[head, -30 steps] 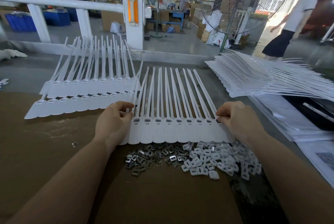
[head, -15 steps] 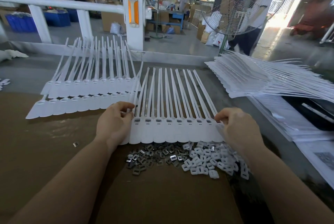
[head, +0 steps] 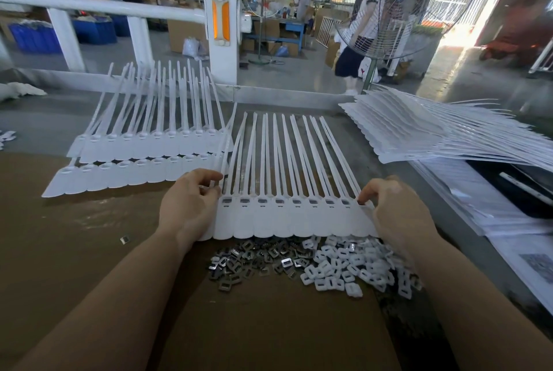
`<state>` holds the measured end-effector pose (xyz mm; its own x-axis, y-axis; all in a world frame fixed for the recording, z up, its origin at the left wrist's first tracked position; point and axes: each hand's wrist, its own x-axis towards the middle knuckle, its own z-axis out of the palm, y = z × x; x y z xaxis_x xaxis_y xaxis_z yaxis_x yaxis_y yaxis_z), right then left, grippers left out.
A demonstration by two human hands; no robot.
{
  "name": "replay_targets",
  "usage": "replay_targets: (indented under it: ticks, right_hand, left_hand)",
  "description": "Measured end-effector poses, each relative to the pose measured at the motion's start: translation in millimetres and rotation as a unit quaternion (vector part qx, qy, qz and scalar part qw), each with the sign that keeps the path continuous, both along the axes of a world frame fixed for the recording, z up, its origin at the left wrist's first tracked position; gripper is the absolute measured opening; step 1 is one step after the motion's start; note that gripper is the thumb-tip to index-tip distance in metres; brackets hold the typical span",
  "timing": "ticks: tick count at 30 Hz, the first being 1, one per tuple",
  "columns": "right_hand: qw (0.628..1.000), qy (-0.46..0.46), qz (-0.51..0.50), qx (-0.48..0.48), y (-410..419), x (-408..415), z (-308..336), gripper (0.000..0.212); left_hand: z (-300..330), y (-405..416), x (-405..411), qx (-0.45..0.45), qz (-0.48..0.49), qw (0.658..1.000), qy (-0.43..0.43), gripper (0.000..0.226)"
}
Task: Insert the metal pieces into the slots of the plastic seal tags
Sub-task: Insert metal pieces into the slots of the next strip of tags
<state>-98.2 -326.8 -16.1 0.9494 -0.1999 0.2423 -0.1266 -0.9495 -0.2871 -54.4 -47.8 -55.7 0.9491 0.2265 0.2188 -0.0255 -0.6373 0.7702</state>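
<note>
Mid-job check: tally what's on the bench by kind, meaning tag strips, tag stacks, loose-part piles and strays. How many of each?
Held tag strip: 1
Tag strips lying at left, back row and front row: 2
Tag stack at right: 1
Metal pieces pile: 1
White plastic pieces pile: 1
Stray metal piece: 1
Total: 7

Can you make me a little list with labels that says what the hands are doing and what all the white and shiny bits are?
Left hand: pinches the left end of the row of tags
Right hand: pinches the right end of that row
Row of tags: white, side by side, straps pointing away
Slots: dark inserts show in them
Metal pieces: loose shiny pile just below the row
White caps: loose pile right of the metal
Other tags: two rows at left
Tag stack: at right
</note>
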Motion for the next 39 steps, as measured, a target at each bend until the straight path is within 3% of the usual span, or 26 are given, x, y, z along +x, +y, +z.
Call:
replay_targets:
  ticks: [6, 10, 18, 25, 39]
  right_hand:
    - [1.0, 0.023, -0.003, -0.013, 2.9, -0.4, 7.2, 0.033]
    - [1.0, -0.026, 0.0, -0.006, 4.5, -3.1, 6.9, 0.022]
    - [0.998, -0.064, 0.007, 0.014, 17.6, -10.6, 0.5, 0.02]
    - [1.0, -0.01, -0.022, -0.003, 10.7, -9.8, 4.2, 0.033]
    - [0.999, 0.033, -0.017, -0.017, 6.4, -3.9, 6.8, 0.03]
  left_hand:
    - [0.5, 0.3, -0.2, 0.001, -0.001, 1.0, -0.001, 0.021]
    - [0.6, 0.3, -0.8, 0.0, -0.001, 1.0, -0.001, 0.021]
    - [0.1, 0.7, -1.8, -0.022, -0.004, 1.0, -0.011, 0.019]
    - [0.5, 0.5, -0.3, -0.023, -0.004, 1.0, -0.006, 0.019]
    - [2.6, -1.5, -2.5, -0.013, 0.0, 1.0, -0.002, 0.02]
